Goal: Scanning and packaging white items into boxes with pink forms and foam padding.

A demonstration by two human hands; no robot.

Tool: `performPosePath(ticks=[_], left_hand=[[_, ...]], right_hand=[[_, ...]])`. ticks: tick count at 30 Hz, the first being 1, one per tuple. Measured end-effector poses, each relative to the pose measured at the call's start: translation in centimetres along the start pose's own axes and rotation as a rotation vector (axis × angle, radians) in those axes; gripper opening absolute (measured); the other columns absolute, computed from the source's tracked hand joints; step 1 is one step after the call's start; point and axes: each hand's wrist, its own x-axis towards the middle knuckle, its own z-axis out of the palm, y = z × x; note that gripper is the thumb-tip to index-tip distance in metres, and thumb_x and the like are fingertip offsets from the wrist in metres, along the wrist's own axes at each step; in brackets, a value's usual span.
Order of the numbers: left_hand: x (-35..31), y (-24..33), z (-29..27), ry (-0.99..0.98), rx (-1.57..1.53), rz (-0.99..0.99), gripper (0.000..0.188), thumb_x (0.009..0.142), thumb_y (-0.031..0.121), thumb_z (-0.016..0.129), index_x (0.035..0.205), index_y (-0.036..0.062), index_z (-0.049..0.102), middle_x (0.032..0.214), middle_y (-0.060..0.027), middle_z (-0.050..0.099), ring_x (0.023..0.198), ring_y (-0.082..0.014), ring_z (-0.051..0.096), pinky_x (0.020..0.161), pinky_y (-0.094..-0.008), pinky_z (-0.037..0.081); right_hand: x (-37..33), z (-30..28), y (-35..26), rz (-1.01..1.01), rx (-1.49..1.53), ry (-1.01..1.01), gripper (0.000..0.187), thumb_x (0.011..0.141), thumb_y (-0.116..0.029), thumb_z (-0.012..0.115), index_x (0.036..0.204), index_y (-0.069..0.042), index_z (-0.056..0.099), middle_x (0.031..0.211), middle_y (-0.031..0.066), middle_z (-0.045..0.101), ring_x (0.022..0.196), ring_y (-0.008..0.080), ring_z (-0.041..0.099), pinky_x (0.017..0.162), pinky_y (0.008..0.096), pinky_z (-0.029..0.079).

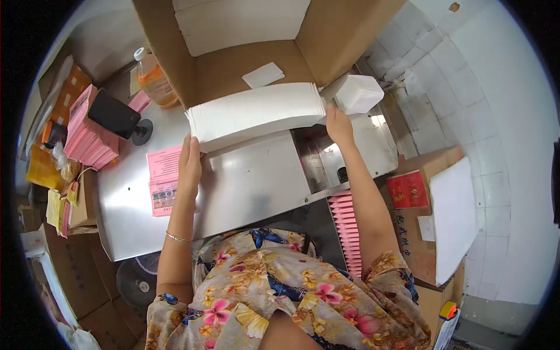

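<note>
L hand (189, 166) is flat against the L end of a long stack of white paper (259, 111), fingers close together & nearly straight. R hand (338, 123) is on the R end, fingers bent, tips partly hidden, so can't tell exactly how they grip. Betw. them the two hands hold the stack by its ends, sheets on edge like a row of cards. It's at the front of an open cardboard box (221, 70), over the back part of a metal table (251, 175); can't tell if its underside touches anything. A loose white sheet (263, 75) lies in the box, just behind the stack. To the R, nr the R hand, is a white block (359, 93). Below that hand there's a dark slot (321, 157) in the tabletop. A pink printed sheet (163, 181) lies flat by the L forearm, which has a thin bangle (178, 237) at the wrist. Further L: bottle w/ orange liquid (157, 84), black phone-like thing (114, 114) on a round stand, pile of pink packs (90, 140). Under the table's front edge, by the R forearm, is a row of pink things (347, 233). Far R, a carton (408, 233) w/ a red packet (407, 189) on it, beside the tiled wall (466, 116)
</note>
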Motion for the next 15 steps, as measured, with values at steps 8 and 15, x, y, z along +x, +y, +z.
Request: performPosePath(ticks=[8, 15], left_hand=[[1.0, -3.2, -0.1, 0.033, -0.004, 0.063, 0.053, 0.107, 0.043, 0.038, 0.145, 0.007, 0.047, 0.133, -0.0074, 0.056, 0.11, -0.0169, 0.051, 0.097, -0.031, 0.042], [1.1, -3.8, 0.0, -0.012, -0.056, 0.134, 0.052, 0.108, 0.038, 0.038, 0.146, 0.0041, 0.044, 0.139, -0.0105, 0.052, 0.124, -0.0207, 0.049, 0.105, -0.0341, 0.041]], right_hand=[[2.1, 1.7, -1.3, 0.089, 0.852, 0.205, 0.04, 0.101, -0.046, 0.048, 0.096, -0.01, 0.064, 0.092, 0.0048, 0.063, 0.082, 0.0128, 0.057, 0.075, 0.0299, 0.046], [6.6, -0.1, -1.3, 0.496, 0.731, -0.267, 0.056, 0.096, -0.055, 0.055, 0.121, -0.005, 0.062, 0.099, 0.0084, 0.069, 0.074, 0.016, 0.062, 0.07, 0.0296, 0.051]])
